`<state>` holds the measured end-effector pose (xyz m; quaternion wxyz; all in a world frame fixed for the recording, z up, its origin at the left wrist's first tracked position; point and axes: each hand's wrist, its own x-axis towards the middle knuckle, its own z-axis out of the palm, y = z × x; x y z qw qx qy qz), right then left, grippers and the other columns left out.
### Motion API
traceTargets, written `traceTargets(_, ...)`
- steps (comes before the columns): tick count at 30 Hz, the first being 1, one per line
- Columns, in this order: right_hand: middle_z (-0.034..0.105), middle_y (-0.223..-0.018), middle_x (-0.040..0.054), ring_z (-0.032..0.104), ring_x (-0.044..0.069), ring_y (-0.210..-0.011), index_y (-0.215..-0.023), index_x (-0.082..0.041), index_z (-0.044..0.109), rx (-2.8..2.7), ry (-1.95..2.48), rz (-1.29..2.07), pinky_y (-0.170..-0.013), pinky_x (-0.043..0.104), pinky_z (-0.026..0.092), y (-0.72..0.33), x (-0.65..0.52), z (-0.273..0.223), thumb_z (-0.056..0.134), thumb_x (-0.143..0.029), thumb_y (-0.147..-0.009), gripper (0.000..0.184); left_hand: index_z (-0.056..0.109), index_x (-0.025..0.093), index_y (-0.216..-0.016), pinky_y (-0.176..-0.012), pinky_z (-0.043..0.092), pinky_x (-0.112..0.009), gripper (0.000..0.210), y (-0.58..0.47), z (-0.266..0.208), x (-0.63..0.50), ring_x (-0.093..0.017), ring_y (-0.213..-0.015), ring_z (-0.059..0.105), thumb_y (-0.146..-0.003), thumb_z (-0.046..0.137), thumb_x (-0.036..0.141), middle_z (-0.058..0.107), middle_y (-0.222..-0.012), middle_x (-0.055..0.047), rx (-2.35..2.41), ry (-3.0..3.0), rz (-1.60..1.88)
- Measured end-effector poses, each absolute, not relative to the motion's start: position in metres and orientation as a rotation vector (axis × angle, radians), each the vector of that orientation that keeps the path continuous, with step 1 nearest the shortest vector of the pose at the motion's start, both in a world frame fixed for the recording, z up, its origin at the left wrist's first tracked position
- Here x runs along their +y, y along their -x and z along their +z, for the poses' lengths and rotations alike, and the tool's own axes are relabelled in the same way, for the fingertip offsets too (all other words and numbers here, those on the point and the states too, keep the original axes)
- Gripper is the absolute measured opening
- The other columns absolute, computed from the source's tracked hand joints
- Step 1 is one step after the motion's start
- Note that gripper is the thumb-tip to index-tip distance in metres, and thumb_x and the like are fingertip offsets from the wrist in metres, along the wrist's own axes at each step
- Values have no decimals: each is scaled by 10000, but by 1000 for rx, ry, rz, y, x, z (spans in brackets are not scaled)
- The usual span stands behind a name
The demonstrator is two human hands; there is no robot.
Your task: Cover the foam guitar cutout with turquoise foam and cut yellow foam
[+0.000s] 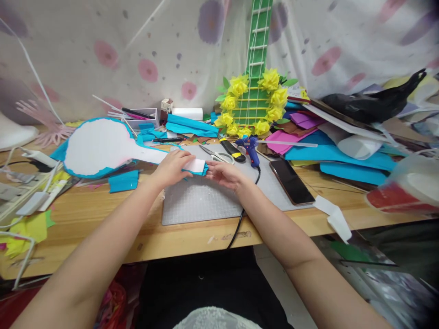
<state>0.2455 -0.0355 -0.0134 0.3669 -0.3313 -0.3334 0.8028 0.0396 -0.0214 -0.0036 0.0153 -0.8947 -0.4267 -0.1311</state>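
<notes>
A white guitar-shaped cutout (pixel 101 146) edged in blue crepe paper lies with its round body at the left and its long neck pointing right. My left hand (pixel 174 168) is closed over the neck, thumb below and fingers on top. At the neck's far end, my right hand (pixel 224 175), palm turned up, grips the blue-edged tip with its fingertips. Beneath both hands is a grey cutting mat (pixel 202 205). Just beyond them lie scissors (pixel 219 156), a black and yellow utility knife (pixel 233 151) and a blue glue gun (pixel 252 148) holding a glue stick.
A phone (pixel 292 181) rests on the mat's right side. Behind stands a green-necked guitar model (pixel 255 96) ringed with yellow paper flowers. Coloured sheets (pixel 329 151) pile up at right, near a plastic cup (pixel 404 187). The glue gun's black cord (pixel 240 224) crosses the table edge (pixel 192 244).
</notes>
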Motion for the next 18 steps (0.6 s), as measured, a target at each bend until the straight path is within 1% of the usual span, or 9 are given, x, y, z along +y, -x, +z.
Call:
traceTargets(2,597,-749,12,532,98,-670,-902,-149,592,-886,841,2056,-662,195,495,-246,-37,-11,426,58,-534,453,581,171,-1201,-959,409,-417,534,-42,-2,-22,-277,-1106,520,-697,727,271,594,-1182,-111,-1338,2768,-369)
traceTargets(4,547,-702,-5,496,93,-650,-841,-153,572,-919,830,2052,-620,183,463,-245,-38,-10,431,48,-527,398,584,166,-1199,-960,410,-417,526,-44,-1,-22,-279,-1105,521,-702,720,267,595,-1186,-113,-1338,2755,-326)
traceTargets(7,448,-632,-35,423,81,-591,-757,-168,515,-979,826,2030,-511,165,367,-243,-41,-11,457,26,-541,295,589,170,-1194,-955,414,-418,504,-47,-4,-23,-282,-1106,522,-713,703,262,593,-1192,-112,-1329,2747,-275)
traceTargets(10,408,-632,-50,366,69,-558,-750,-180,460,-1003,859,1991,-475,161,299,-241,-44,-11,489,1,-567,259,594,179,-1191,-948,419,-418,490,-50,-8,-23,-282,-1104,523,-715,691,244,593,-1188,-110,-1337,2745,-262)
traceTargets(12,432,-671,-51,383,69,-573,-851,-185,466,-973,902,1952,-495,160,315,-239,-47,-9,503,-8,-585,321,595,180,-1194,-944,421,-424,487,-51,-10,-23,-283,-1099,523,-718,682,234,593,-1185,-114,-1343,2744,-272)
traceTargets(14,469,-726,-46,432,78,-618,-1042,-190,458,-938,950,1917,-548,163,366,-238,-50,-5,500,-7,-605,476,592,192,-1201,-942,423,-430,484,-52,-11,-23,-282,-1099,520,-724,668,227,591,-1188,-111,-1347,2738,-282)
traceTargets(16,501,-788,-35,481,89,-688,-1252,-195,379,-927,996,1893,-625,169,413,-236,-52,-3,489,4,-618,674,589,208,-1205,-943,424,-433,482,-52,-12,-23,-280,-1105,516,-728,656,221,590,-1192,-105,-1357,2728,-289)
traceTargets(18,531,-855,-21,513,96,-757,-1406,-189,243,-937,1015,1889,-705,176,440,-236,-53,-2,481,11,-630,836,589,211,-1204,-946,423,-432,481,-52,-12,-24,-281,-1110,512,-727,652,220,589,-1191,-103,-1374,2716,-290)
